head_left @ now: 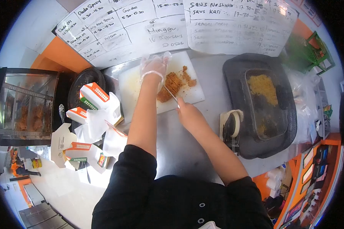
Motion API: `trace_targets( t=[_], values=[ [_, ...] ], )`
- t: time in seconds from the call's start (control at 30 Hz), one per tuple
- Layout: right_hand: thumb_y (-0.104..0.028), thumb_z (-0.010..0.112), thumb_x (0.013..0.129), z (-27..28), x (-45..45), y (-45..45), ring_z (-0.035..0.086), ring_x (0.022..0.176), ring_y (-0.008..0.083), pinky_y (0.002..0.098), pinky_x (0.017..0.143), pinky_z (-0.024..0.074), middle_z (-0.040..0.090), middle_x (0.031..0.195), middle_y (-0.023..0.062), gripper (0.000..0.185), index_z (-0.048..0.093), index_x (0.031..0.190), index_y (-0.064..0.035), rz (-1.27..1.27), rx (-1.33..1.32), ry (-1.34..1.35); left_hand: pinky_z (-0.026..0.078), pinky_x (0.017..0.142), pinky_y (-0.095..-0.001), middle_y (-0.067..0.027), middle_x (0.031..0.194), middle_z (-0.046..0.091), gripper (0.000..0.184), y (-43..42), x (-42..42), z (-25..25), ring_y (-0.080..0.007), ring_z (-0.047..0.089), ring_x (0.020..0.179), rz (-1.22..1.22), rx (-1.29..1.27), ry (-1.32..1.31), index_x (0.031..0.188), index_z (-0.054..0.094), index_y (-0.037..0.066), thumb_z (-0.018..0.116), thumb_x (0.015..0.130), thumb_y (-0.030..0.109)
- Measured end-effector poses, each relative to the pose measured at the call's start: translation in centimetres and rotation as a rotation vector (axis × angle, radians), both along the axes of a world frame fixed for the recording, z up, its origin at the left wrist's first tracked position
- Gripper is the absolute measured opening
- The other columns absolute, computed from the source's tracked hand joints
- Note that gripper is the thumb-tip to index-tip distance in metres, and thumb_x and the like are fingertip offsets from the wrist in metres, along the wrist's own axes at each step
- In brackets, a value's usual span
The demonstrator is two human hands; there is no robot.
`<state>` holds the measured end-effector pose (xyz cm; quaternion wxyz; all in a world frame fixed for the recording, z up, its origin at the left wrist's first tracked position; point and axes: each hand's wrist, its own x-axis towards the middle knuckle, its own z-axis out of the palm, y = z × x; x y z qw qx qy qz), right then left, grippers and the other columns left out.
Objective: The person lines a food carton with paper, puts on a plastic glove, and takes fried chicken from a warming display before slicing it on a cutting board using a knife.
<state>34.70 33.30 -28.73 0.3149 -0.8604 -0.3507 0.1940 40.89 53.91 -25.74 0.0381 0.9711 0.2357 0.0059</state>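
A flat piece of brown fried food [172, 84] with cut lines across it lies on the white cutting board [133, 93], with smaller bits and crumbs to its right. My right hand [188, 111] is bare and closed round the handle of a knife [170, 92], whose blade rests on the food. My left hand [155, 65] wears a clear plastic glove and is over the board, just left of the food. Its fingers look apart, with nothing visible between them.
Open food boxes [93, 95] with white paper crowd the left side, beside a glass display case [28, 110]. A black tray [237, 103] holds a clear container of yellow food at right. A tape roll [236, 124] sits nearer. Written whiteboards [156, 34] stand behind.
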Motion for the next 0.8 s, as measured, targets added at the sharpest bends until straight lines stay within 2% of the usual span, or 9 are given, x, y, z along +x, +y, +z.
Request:
trace_targets(
  t=[0.03,0.13,0.23,0.33,0.43,0.53,0.63,0.7,0.8],
  values=[
    [-0.014,0.053,0.089,-0.2,0.0,0.0,0.058,0.077,0.0445,0.0525,0.066,0.0446,0.059,0.078,0.0254,0.023,0.041,0.104,-0.0015,0.001,0.003,-0.006,0.026,0.106,-0.0391,-0.0123,0.107,0.064,0.055,0.0,0.1,-0.2,-0.0263,0.055,0.108,-0.012,0.015,0.034,0.106,0.064,0.008,0.021,0.100,0.042],
    [-0.014,0.053,0.089,-0.2,0.3,0.1,0.058,0.077,0.0443,0.0524,0.067,0.0448,0.059,0.078,0.0254,0.023,0.040,0.103,-0.0016,0.008,-0.019,-0.002,0.026,0.105,-0.0388,-0.0129,0.107,0.064,0.056,-0.1,-0.2,-0.6,-0.0265,0.055,0.108,0.000,0.006,-0.080,0.105,0.063,0.006,0.021,0.100,0.042],
    [-0.014,0.052,0.089,0.1,0.3,0.1,0.058,0.077,0.0444,0.0525,0.067,0.0451,0.059,0.078,0.0255,0.022,0.040,0.103,-0.0015,0.010,-0.047,0.011,0.020,0.112,-0.0389,-0.0133,0.124,0.057,0.062,0.3,0.2,-0.4,-0.0276,0.052,0.116,0.057,-0.063,0.013,0.116,0.061,0.011,0.018,0.097,0.050],
    [-0.013,0.050,0.090,-0.4,0.4,0.4,0.059,0.078,0.0445,0.0527,0.068,0.0453,0.059,0.079,0.0261,0.020,0.040,0.103,-0.0010,0.024,-0.092,0.013,0.018,0.112,-0.0382,-0.0116,0.129,0.053,0.060,0.3,0.4,-0.9,-0.0263,0.049,0.120,0.050,-0.061,0.056,0.121,0.059,0.013,0.019,0.097,0.050],
    [-0.013,0.047,0.090,-2.0,1.0,1.0,0.059,0.079,0.0443,0.0526,0.069,0.0455,0.060,0.081,0.0267,0.020,0.040,0.104,-0.0002,0.032,-0.101,0.003,0.016,0.113,-0.0378,-0.0099,0.134,0.050,0.060,0.1,-0.2,-1.9,-0.0245,0.044,0.126,0.005,-0.116,-0.058,0.129,0.053,0.014,0.017,0.097,0.050],
    [-0.012,0.046,0.090,-2.5,0.7,1.4,0.059,0.080,0.0439,0.0519,0.070,0.0459,0.060,0.082,0.0271,0.020,0.041,0.105,0.0003,0.043,-0.138,0.025,0.016,0.113,-0.0377,-0.0082,0.137,0.047,0.060,1.3,0.8,-4.7,-0.0236,0.041,0.128,0.012,-0.039,-0.058,0.135,0.046,0.015,0.014,0.098,0.049],
    [-0.013,0.045,0.091,-1.6,0.9,1.1,0.059,0.080,0.0435,0.0512,0.071,0.0463,0.060,0.083,0.0268,0.021,0.041,0.107,0.0002,0.061,-0.105,0.013,0.022,0.110,-0.0399,-0.0078,0.131,0.053,0.057,0.3,0.4,-3.0,-0.0241,0.046,0.124,0.000,-0.032,-0.020,0.128,0.053,0.012,0.017,0.099,0.045],
    [-0.013,0.045,0.091,-1.1,0.8,0.7,0.059,0.080,0.0431,0.0509,0.071,0.0466,0.059,0.082,0.0264,0.022,0.041,0.109,0.0000,0.056,-0.076,-0.017,0.022,0.110,-0.0392,-0.0083,0.129,0.054,0.059,1.5,1.0,-3.8,-0.0250,0.046,0.123,-0.022,-0.047,-0.015,0.128,0.054,0.012,0.016,0.098,0.046],
    [-0.013,0.045,0.091,-0.6,0.3,0.3,0.059,0.080,0.0427,0.0507,0.071,0.0468,0.059,0.081,0.0261,0.024,0.040,0.111,-0.0004,0.050,-0.047,-0.052,0.022,0.110,-0.0385,-0.0087,0.124,0.058,0.062,1.8,0.8,-1.3,-0.0262,0.047,0.123,-0.001,-0.030,0.013,0.128,0.054,0.012,0.014,0.098,0.048]
  ],
)
